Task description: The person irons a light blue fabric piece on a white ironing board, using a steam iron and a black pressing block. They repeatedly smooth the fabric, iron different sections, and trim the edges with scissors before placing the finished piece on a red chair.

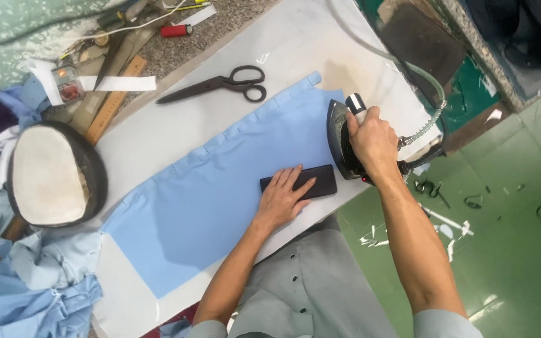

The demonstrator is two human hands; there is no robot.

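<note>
The right hand [374,141] clenches its fingers around the handle of a dark steam iron [340,141] resting on the blue fabric [220,194], while the left hand [281,200] lies flat, fingers released and spread on a black block [298,183] just beside the iron, with scissors [220,84] well beyond the fingertips.

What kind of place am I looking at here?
Probably a tailoring or garment workshop: the right hand holds a steam iron on blue cloth, with big scissors and a wooden ruler nearby.
</note>
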